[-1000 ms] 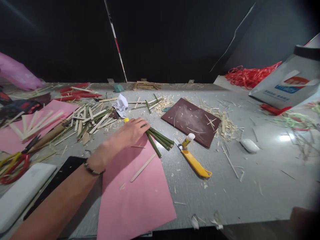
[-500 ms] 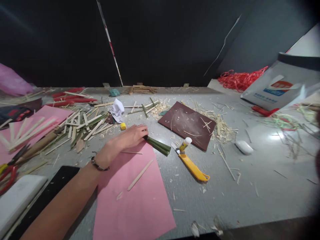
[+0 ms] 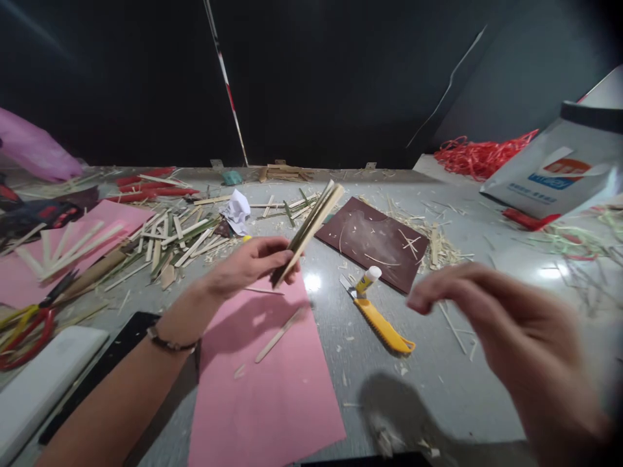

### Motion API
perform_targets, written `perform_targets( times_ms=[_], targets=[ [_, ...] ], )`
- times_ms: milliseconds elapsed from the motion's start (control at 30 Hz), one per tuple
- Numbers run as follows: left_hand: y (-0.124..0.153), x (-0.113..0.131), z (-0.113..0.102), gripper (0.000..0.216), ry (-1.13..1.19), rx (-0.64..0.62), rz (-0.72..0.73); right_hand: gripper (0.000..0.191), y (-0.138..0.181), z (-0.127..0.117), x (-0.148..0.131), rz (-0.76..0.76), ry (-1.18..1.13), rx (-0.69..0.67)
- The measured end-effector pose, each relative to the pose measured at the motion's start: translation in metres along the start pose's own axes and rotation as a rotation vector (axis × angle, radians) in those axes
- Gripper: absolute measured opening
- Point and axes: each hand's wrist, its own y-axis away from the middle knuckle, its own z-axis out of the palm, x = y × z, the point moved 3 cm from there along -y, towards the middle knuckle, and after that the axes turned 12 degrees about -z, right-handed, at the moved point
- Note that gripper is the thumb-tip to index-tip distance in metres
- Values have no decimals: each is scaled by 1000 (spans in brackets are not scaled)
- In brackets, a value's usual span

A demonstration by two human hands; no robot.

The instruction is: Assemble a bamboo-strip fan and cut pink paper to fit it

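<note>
My left hand (image 3: pixel 253 263) is closed on a bundle of split bamboo strips (image 3: pixel 311 227), lifted off the table and tilted up to the right. My right hand (image 3: pixel 506 331) hovers at the lower right, blurred, fingers loosely curled toward the left, with nothing in it. Below the bundle lies a pink paper sheet (image 3: pixel 263 389) with one pale bamboo stick (image 3: pixel 280 334) on it. A yellow utility knife (image 3: pixel 382 324) and a small glue stick (image 3: pixel 366 280) lie between my two hands.
A dark brown board (image 3: pixel 372 240) with shavings lies beyond the knife. Loose bamboo strips (image 3: pixel 170 237) are heaped at the left by another pink sheet (image 3: pixel 73 243). Red-handled scissors (image 3: pixel 24 327), a white block (image 3: pixel 43 383), a printed bag (image 3: pixel 559 168) and red string (image 3: pixel 479 149) lie around.
My left hand has gathered the green bamboo strips off the pink sheet and raised them. My right hand has come into view at the lower right.
</note>
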Motion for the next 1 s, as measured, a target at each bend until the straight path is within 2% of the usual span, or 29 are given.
perform_targets(
  times_ms=[33, 67, 133, 167, 267, 467, 667, 867, 1000],
  targets=[
    [5, -1, 14, 35, 99, -24, -12, 27, 0, 15, -3, 37, -68, -68],
    [9, -3, 30, 38, 187, -53, -25, 28, -1, 31, -4, 63, -133, -147],
    [13, -11, 59, 42, 325, -117, -60, 49, -5, 61, 1, 122, -302, -255],
    [15, -16, 72, 42, 385, -130, -70, 52, -8, 75, 6, 153, -409, -296],
    [17, -29, 94, 38, 541, -92, -69, 41, -14, 104, 23, 257, -628, -309],
    [25, -41, 104, 36, 703, -102, -82, 23, -13, 115, 24, 252, -538, -281],
    [31, -47, 111, 39, 797, -13, -114, 33, -5, 121, 25, 441, -763, -276],
    [28, -52, 108, 38, 794, 104, -177, 30, 0, 122, 35, 450, -799, -171],
    [27, -58, 106, 40, 807, 139, -222, 31, 4, 123, 41, 445, -822, -186]
  ],
)
